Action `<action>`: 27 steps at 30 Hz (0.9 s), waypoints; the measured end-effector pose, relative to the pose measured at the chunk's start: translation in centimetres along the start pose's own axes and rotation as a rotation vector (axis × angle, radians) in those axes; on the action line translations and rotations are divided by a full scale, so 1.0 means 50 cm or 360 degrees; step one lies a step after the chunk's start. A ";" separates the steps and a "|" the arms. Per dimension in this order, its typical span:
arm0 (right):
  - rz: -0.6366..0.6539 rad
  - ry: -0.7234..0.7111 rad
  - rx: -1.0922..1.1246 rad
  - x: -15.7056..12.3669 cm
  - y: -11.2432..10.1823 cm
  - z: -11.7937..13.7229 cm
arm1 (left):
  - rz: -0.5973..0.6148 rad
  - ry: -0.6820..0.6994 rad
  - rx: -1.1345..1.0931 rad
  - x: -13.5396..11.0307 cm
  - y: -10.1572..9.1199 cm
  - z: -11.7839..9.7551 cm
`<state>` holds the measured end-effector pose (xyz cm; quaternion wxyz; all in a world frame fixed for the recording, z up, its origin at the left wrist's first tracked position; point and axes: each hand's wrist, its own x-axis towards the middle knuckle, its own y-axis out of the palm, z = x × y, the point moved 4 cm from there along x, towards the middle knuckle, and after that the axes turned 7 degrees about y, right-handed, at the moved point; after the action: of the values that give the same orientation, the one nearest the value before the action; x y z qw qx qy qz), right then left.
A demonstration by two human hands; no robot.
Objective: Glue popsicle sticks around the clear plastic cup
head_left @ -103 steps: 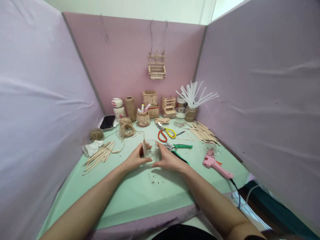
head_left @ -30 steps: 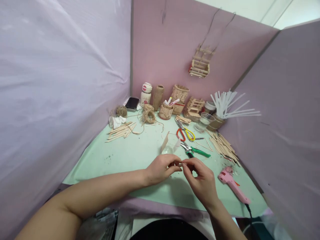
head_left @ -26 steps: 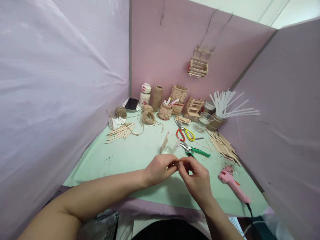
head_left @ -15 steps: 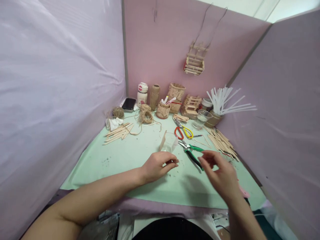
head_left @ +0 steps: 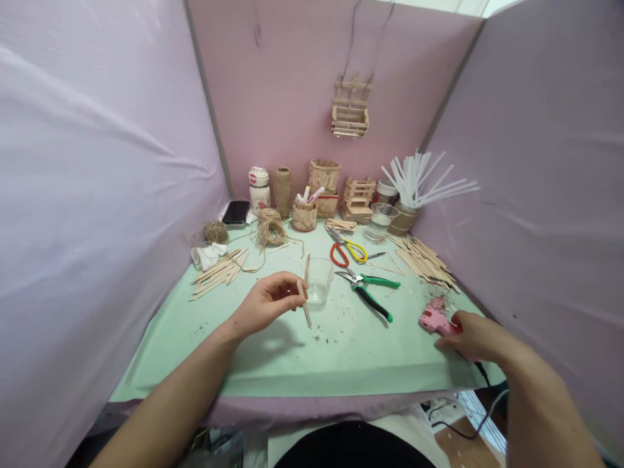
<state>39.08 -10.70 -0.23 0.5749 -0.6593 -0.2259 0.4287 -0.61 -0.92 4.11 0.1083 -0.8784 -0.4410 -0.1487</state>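
Observation:
Between thumb and fingers, my left hand point(head_left: 275, 300) pinches a short wooden craft stick point(head_left: 305, 305), tilted above the table. Just behind it stands a clear plastic cup point(head_left: 319, 286) with a strip of wood upright on its left side. At the right edge of the table, my right hand point(head_left: 472, 335) is closed around the handle of a pink hot glue gun point(head_left: 435, 318), whose nozzle end points away from me. Green-handled pruning shears point(head_left: 373, 289) lie spread between the cup and the glue gun.
Red-and-yellow-handled scissors point(head_left: 347, 250) lie behind the shears. Craft sticks form piles at left point(head_left: 221, 273) and right point(head_left: 424, 260). Jute twine point(head_left: 272, 231), a water cup point(head_left: 380, 222) and white glue sticks point(head_left: 414, 185) stand along the back. A cord trails off the right front edge.
My right hand has moved right and down from beside the shears onto the glue gun. My left hand has turned, showing the stick in its pinch. The view has shifted right.

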 end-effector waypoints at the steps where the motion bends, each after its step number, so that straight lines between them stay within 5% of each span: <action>1: 0.0043 -0.0011 0.0007 -0.001 0.002 0.004 | 0.0026 -0.0021 0.0006 0.000 -0.002 0.001; 7: 0.0008 -0.0076 0.0022 0.010 0.015 0.001 | 0.0193 -0.0128 0.0046 0.000 -0.007 0.006; 14: -0.0245 -0.0291 0.0231 -0.038 -0.033 0.023 | 0.0041 0.0014 0.0008 0.007 -0.024 -0.005; 18: -0.0341 -0.0699 0.0824 -0.103 -0.067 0.084 | -0.0037 0.0033 -0.0009 0.010 -0.028 -0.001; 24: 0.0125 -0.1028 0.1503 -0.192 -0.013 0.224 | -0.0094 0.0007 0.0083 0.008 -0.034 0.005; 27: 0.0153 -0.1237 0.1535 -0.232 -0.001 0.277 | -0.0144 0.0034 0.0189 0.006 -0.040 0.001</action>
<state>21.50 -12.04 3.77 0.6639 -0.1305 -0.1697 0.7165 -2.06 0.49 4.30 0.1581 -0.8480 -0.4872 -0.1363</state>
